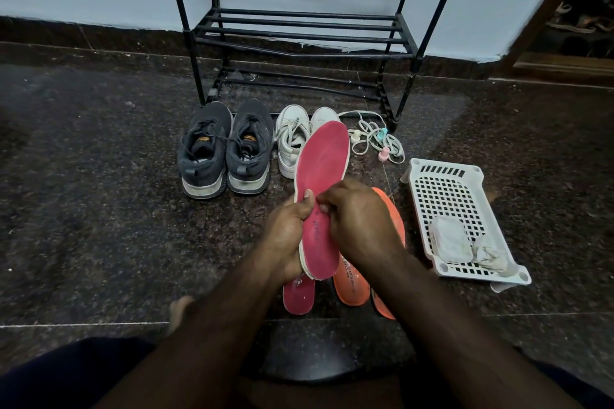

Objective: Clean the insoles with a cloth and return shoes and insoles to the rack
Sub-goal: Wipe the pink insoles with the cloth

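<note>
I hold a pink insole (324, 173) upright above the floor. My left hand (287, 232) grips its heel end from the left, thumb on the pink face. My right hand (357, 219) grips the insole's right edge at mid-length, fingers curled onto it. Under my hands a second pink insole (298, 297) and two orange insoles (351, 287) lie on the floor. A pair of dark grey sneakers (223, 149) and a pair of white sneakers (294, 139) stand in front of the black rack (299, 33). Whitish cloths (450, 241) lie in the white basket (445, 189).
The rack's shelves hold nothing and stand against a pale wall. A tangle of white cord with pastel clips (377, 139) lies right of the white sneakers. A wooden door frame (545, 10) rises at the far right. My bare foot (179, 309) rests on the dark stone floor.
</note>
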The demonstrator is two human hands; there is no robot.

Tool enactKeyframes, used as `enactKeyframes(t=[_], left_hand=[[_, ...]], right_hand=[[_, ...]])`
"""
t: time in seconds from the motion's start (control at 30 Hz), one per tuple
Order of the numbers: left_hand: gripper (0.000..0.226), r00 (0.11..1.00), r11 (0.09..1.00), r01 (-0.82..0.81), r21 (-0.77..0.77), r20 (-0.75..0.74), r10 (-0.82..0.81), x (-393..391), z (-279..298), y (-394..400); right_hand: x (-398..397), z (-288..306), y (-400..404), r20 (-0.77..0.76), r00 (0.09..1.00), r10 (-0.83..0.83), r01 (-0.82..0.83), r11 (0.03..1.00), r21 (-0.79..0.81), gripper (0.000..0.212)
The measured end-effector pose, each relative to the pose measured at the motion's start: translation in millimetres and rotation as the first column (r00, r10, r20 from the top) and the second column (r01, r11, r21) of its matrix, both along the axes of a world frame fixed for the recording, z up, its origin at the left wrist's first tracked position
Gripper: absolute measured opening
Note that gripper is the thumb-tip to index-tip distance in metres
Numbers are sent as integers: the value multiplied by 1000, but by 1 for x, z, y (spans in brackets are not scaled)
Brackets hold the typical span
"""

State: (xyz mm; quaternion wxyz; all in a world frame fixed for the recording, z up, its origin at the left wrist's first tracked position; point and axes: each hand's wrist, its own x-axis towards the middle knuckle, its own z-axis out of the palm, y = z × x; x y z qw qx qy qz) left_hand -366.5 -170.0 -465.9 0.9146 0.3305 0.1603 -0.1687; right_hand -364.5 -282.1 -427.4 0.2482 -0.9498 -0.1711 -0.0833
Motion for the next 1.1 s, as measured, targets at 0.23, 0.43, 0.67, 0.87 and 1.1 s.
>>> enactKeyframes(t=[0.23, 0.43, 0.67, 0.87, 1.1], left_hand=[[25, 999, 999, -22, 24, 30, 21, 3, -1, 1], [25, 998, 998, 9, 69, -62, -5, 6, -2, 4], [51, 999, 997, -47, 59, -14, 48, 4, -1, 3], [28, 999, 996, -29, 83, -32, 32, 8, -6, 5], [27, 999, 998, -33, 49, -42, 35, 8, -4, 5]], right_hand=[[2, 7, -4, 30, 999, -31, 26, 989, 148, 14], [-13, 3, 11, -13, 996, 88, -86, 990, 113, 10], [-5, 7, 6, 72, 997, -10, -3, 982, 189, 8], [-19, 1, 13, -49, 990, 136, -131, 988, 87, 6], [-17, 8, 13, 21, 998, 65, -68, 979, 190, 13]])
